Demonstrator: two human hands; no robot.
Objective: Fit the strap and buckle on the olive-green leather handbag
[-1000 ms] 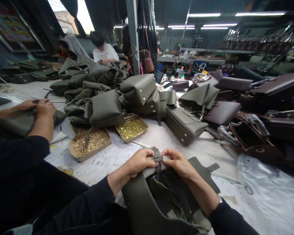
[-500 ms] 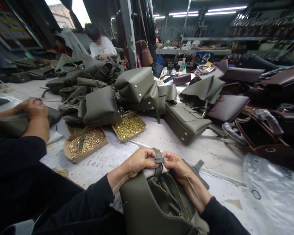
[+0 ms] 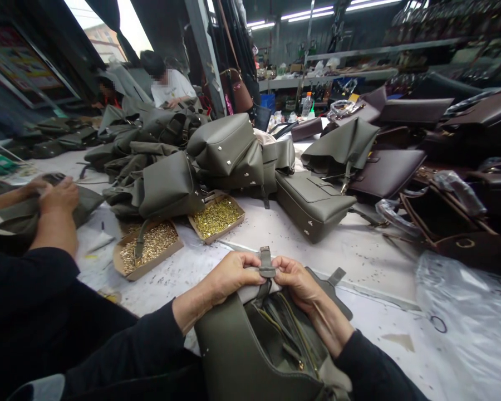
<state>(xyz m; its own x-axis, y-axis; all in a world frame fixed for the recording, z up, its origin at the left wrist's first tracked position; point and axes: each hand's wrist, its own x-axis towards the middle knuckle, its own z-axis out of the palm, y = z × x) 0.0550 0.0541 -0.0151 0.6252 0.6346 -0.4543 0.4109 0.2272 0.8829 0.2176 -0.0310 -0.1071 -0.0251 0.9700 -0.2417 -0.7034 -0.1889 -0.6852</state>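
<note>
An olive-green handbag lies in front of me, its mouth open and a zipped pocket showing inside. From its far edge rises a short strap with a small metal buckle at the top. My left hand pinches this strap from the left, thumb below and fingers above. On the other side my right hand pinches the same strap, its fingertips close to the left ones. Both thumbs press near the folded strap end. What lies under the fingertips is hidden.
Beyond my hands stand a cardboard tray of copper-coloured fittings and another tray of yellow ones. Olive bags are heaped behind them; dark brown bags lie right, near clear plastic. At left, a co-worker's hands hold olive material.
The strap's upper part with the buckle now stands up above my fingers, where it was folded lower before. Both hands keep their pinch. The view has shifted slightly.
</note>
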